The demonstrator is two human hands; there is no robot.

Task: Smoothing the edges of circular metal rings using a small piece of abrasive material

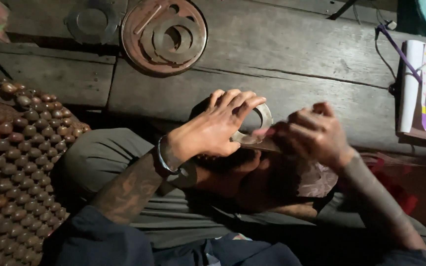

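Left hand (pixel 213 130) grips a flat metal ring (pixel 261 125) from above, fingers curled over its rim; the blurred right hand (pixel 314 133), fingers closed, meets its right edge.

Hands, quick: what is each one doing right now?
Left hand: closed on a flat metal ring, fingers over its top edge.
Right hand: curled at the ring's edge; blurred, so what it holds cannot be told.

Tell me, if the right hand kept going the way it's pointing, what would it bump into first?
The right hand points left, toward the metal ring that the left hand holds. It would most likely meet that ring first, then the left hand's fingers. It is blurred, so it may already be touching the ring.
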